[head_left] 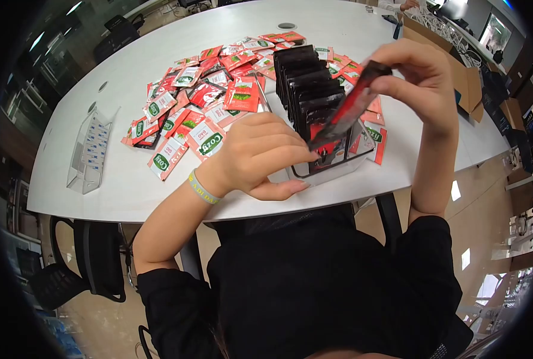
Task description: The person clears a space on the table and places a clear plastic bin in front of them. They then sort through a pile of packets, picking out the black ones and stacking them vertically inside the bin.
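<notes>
Sachet, red and black, one, held slanted in the air over the front of the rack. Right hand fingers closed, pinching its top end. Left hand fingers curled shut on its lower end, wristband on that wrist. One sachet held, one rack with black dividers, one clear tray at left, loose pile of packets on the surface, too many to count

Your white bench carries a divided rack; sachets lie heaped left of it, and a clear tray sits farther left.
</notes>
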Available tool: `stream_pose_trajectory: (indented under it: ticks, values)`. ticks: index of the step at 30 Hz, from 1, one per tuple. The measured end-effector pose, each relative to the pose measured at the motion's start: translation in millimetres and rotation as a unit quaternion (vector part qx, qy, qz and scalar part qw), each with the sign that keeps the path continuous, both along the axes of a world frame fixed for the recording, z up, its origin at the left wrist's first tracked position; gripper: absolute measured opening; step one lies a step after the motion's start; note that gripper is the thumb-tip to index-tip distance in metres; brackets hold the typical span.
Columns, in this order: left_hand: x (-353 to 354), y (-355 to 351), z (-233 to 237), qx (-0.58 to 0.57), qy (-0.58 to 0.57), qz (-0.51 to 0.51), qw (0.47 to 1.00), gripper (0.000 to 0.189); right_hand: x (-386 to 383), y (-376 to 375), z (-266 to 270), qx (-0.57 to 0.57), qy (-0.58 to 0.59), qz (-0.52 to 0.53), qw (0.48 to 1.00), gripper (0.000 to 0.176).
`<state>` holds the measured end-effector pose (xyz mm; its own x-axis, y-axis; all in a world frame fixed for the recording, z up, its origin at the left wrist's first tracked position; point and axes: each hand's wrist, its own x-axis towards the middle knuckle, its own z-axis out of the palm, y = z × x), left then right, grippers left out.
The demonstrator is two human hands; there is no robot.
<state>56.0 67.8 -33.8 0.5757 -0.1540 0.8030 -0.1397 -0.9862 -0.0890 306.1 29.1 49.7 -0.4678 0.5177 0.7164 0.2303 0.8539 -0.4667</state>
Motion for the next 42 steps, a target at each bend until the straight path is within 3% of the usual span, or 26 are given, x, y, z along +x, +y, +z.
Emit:
stream_pose_trajectory:
  ticks: [3, 5, 6, 7, 9, 13, 19, 22, 31, 37, 39, 42]
  values:
    - [-6.5, 2.9, 2.4, 0.001, 0.054, -0.002, 0.999, 0.031, -6.6, 3.1, -2.9, -0.031, -0.056, -0.004, 0.998, 0.021]
    - [-2.0, 1.2, -1.3, -0.017, 0.039, 0.004, 0.999, 0.033, -7.3, 6.1, -4.1, -0.057, -0.208, 0.002, 0.976, 0.021]
    - [-1.3, -1.7, -1.8, -0.025, 0.077, 0.025, 0.996, 0.032, -9.5, 4.8, -9.0, -0.111, -0.214, -0.019, 0.970, 0.021]
    - [0.4, -2.1, -1.1, -0.026, 0.113, 0.044, 0.992, 0.031, -13.6, 3.5, -11.7, -0.112, -0.215, -0.015, 0.970, 0.021]
    - [4.9, -1.0, -8.1, -0.025, 0.119, 0.040, 0.992, 0.030, -19.6, 3.6, -10.9, -0.073, -0.323, -0.068, 0.941, 0.021]
    - [9.5, -4.0, -14.1, -0.052, 0.161, 0.052, 0.984, 0.032, -18.7, 4.9, -23.8, 0.000, -0.328, -0.089, 0.940, 0.029]
    - [9.9, -8.4, -9.0, -0.067, 0.184, 0.075, 0.978, 0.035, -20.2, 4.3, -23.1, -0.058, -0.335, -0.124, 0.932, 0.041]
    - [11.8, -8.9, -11.3, -0.053, 0.181, 0.080, 0.979, 0.036, -17.5, 7.0, -27.8, -0.004, -0.316, -0.117, 0.941, 0.044]
    - [11.9, -7.9, -11.1, -0.059, 0.175, 0.068, 0.980, 0.035, -9.6, 11.1, -17.2, -0.041, -0.310, -0.095, 0.945, 0.046]
    - [2.8, -2.0, -7.0, -0.018, 0.189, 0.067, 0.979, 0.035, 3.8, 38.8, -20.6, -0.029, -0.244, -0.192, 0.950, 0.039]
    - [-2.0, 0.8, -6.7, -0.021, 0.175, 0.033, 0.984, 0.036, 0.0, 53.3, -36.2, 0.014, -0.156, -0.225, 0.962, 0.040]
    - [-9.1, 3.2, -5.2, -0.015, 0.146, 0.031, 0.989, 0.034, -2.4, 73.0, -58.9, 0.000, -0.139, -0.224, 0.965, 0.049]
